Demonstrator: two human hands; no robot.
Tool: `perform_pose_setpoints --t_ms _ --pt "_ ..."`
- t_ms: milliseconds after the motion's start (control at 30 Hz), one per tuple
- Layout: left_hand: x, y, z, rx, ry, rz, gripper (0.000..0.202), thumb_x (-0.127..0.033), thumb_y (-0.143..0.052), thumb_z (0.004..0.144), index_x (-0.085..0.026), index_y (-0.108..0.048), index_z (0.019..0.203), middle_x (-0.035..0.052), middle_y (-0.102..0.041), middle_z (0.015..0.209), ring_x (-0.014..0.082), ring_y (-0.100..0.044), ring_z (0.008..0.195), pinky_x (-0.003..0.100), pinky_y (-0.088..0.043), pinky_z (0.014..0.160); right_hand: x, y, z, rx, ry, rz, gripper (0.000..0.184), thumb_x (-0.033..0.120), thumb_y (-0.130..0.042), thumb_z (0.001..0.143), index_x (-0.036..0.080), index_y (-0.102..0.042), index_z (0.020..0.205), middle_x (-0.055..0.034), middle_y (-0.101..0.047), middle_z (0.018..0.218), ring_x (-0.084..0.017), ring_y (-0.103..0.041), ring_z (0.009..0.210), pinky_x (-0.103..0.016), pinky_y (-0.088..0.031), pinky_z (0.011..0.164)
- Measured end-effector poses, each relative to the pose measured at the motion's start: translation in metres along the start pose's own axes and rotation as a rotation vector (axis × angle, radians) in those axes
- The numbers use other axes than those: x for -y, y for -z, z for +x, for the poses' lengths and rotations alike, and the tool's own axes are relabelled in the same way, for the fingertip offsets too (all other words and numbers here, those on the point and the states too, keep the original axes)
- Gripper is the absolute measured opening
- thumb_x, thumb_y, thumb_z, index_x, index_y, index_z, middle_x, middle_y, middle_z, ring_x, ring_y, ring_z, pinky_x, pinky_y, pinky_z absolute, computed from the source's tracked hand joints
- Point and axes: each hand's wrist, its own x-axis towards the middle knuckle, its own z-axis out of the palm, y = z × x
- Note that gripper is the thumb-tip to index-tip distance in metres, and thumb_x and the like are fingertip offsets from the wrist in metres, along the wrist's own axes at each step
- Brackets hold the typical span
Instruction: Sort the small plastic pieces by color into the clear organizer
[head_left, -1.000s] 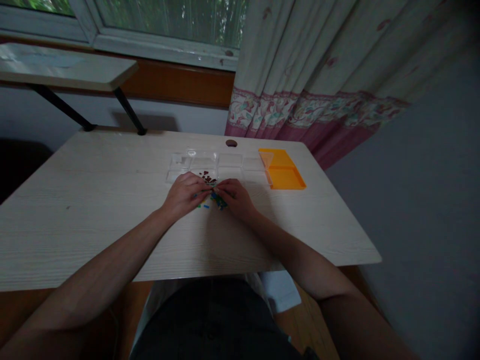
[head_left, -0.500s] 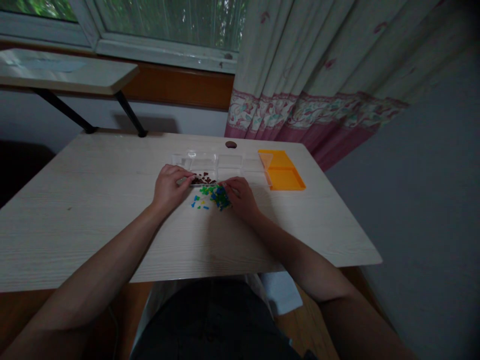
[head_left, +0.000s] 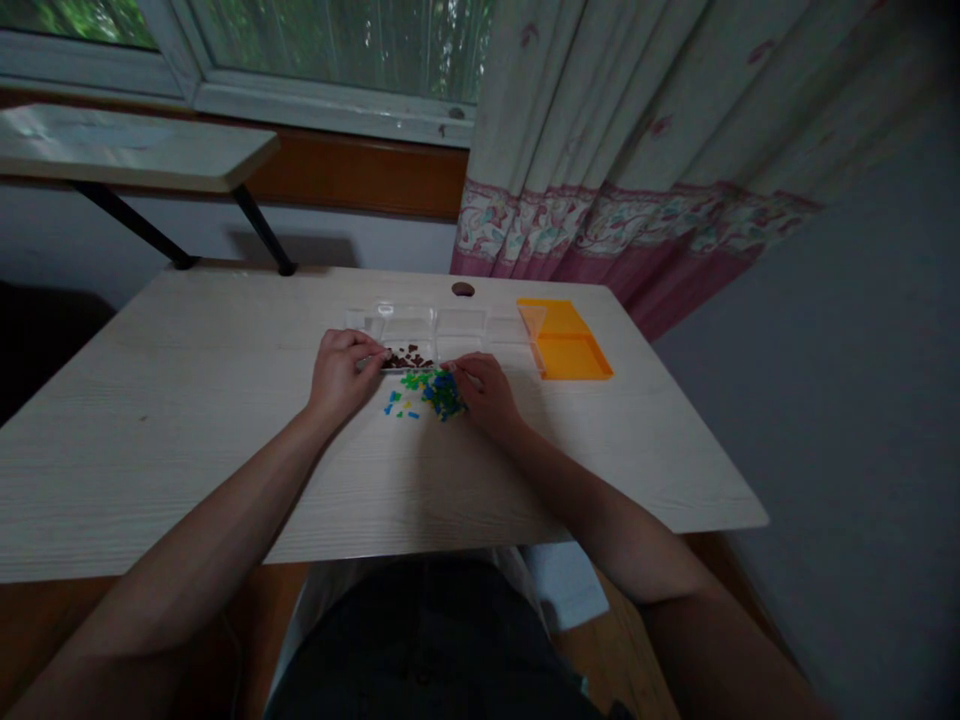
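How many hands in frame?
2: the left hand just left of the dark brown pieces, the right hand at the right of the blue-green pile.

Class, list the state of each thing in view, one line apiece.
Clear tray: divided, on the table
Dark pieces: loose, in the clear tray
Blue and green pieces: heaped, some scattered, on the table
Orange tray: lying right of the clear tray
Left hand: fingers bent, by the dark pieces; grip unclear
Right hand: fingers bent, beside the heap; grip unclear
Curtain: hanging in folds
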Motion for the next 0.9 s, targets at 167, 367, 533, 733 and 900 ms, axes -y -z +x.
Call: perform_pose_setpoints --t_ms 167,367,533,733,900 --pt "0.001 0.000 0.000 0.026 0.001 -0.006 0.024 -0.033 -0.056 0.092 -0.019 -0.075 0.091 0.0066 -0.068 0.093 0.0232 -0.054 0.093 0.041 -0.041 0.088 -0.003 -0.001 0.000 0.000 0.005 -0.006 0.022 0.031 -0.055 0.094 0.023 -0.075 0.096 -0.0058 -0.070 0.092 -0.020 -0.060 0.095 -0.036 -0.047 0.091" --pt "-0.003 0.001 0.000 0.040 0.003 -0.004 0.024 -0.032 -0.054 0.094 -0.019 -0.075 0.092 0.0061 -0.067 0.093 0.0227 -0.054 0.093 0.041 -0.041 0.088 -0.003 -0.001 0.000 -0.015 0.012 0.001 0.022 0.031 -0.055 0.094 0.023 -0.075 0.096 -0.0061 -0.069 0.092 -0.020 -0.060 0.094 -0.036 -0.048 0.090" --pt "-0.006 0.002 0.001 0.007 0.003 -0.009 0.023 -0.031 -0.056 0.093 -0.020 -0.075 0.092 0.0066 -0.067 0.092 0.0231 -0.054 0.093 0.041 -0.042 0.088 -0.001 0.000 0.000 -0.015 -0.009 -0.004 0.021 0.033 -0.055 0.093 0.025 -0.075 0.096 -0.0058 -0.069 0.093 -0.020 -0.060 0.095 -0.036 -0.049 0.090" --pt "-0.011 0.003 0.002 0.016 -0.066 -0.032 0.020 -0.030 -0.057 0.092 -0.020 -0.073 0.089 0.0059 -0.067 0.092 0.0225 -0.055 0.092 0.042 -0.043 0.088 -0.002 0.004 0.001 -0.040 0.003 -0.003 0.022 0.031 -0.054 0.094 0.024 -0.075 0.097 -0.0055 -0.071 0.093 -0.020 -0.061 0.096 -0.037 -0.048 0.092" --pt "-0.019 0.008 0.002 0.078 -0.168 -0.017 0.019 -0.028 -0.056 0.092 -0.020 -0.073 0.091 0.0080 -0.066 0.092 0.0232 -0.056 0.092 0.043 -0.044 0.087 -0.007 0.018 0.011 -0.057 0.030 -0.035 0.017 0.030 -0.058 0.092 0.025 -0.074 0.093 -0.0045 -0.072 0.092 -0.020 -0.062 0.093 -0.039 -0.047 0.092"
